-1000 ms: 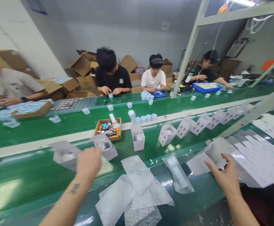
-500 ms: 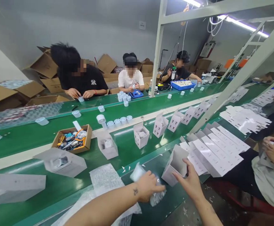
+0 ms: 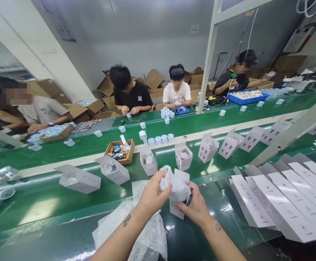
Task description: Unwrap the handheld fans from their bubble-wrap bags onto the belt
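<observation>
My left hand (image 3: 153,192) grips a bubble-wrapped item (image 3: 174,184), whose contents are hidden by the wrap. The bundle lies tilted across the mouth of an open white cardboard box (image 3: 175,210); how far it reaches inside I cannot see. Around the box's right side, near its rim, my right hand (image 3: 197,208) is closed, the thumb on the near face. Sheets of bubble wrap (image 3: 149,232) lie on the bench beneath my left forearm.
White boxes (image 3: 184,156) stand in a row on the green conveyor (image 3: 46,206). A carton of small parts (image 3: 131,156) sits beyond. Flat white boxes (image 3: 285,203) are stacked at right. A metal post (image 3: 208,61) rises ahead. Several co-workers sit across the line.
The bubble-wrapped item has gone from low over the bench to the box's mouth in my left hand. My right hand has closed on the box. The view has swung left.
</observation>
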`<state>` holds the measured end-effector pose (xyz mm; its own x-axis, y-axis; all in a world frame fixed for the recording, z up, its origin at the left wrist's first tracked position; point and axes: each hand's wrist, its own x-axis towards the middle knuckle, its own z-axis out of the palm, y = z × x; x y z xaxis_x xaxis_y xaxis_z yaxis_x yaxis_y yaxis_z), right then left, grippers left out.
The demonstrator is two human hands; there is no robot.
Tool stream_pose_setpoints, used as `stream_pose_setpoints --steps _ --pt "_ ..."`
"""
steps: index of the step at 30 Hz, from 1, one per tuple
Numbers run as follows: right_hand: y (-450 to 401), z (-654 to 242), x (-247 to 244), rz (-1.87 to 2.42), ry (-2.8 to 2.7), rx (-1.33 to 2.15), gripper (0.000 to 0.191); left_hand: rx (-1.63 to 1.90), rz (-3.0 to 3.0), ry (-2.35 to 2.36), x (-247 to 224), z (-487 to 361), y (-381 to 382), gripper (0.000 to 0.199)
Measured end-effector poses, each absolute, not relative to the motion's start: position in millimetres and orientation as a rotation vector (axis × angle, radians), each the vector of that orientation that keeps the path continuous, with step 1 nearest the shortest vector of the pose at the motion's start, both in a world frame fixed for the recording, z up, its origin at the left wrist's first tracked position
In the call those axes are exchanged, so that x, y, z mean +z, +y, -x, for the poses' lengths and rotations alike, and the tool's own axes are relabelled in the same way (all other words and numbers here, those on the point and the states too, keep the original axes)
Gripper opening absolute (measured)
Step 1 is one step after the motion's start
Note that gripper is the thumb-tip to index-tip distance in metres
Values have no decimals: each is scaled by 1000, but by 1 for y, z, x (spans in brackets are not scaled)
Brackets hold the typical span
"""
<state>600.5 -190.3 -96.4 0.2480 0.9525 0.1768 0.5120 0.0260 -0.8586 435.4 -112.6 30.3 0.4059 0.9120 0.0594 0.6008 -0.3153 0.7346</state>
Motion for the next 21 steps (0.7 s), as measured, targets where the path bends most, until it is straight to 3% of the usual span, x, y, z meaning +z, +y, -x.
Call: stream_pose_setpoints --steps 7,13,18,21 --pt "-213 -589 -118 1433 -1497 360 57 -193 -2469 1403 22 -455 -155 33" --pt "-222 -588 -122 1359 -1544 487 51 8 -2813 1031 -17 -432 -186 45" --pt "-227 -609 -103 1297 -1525 929 57 85 -2907 1085 -61 -426 -182 17" --pt "-223 -628 -95 1242 -1172 1056 40 293 -2769 1287 -51 -402 -177 8"
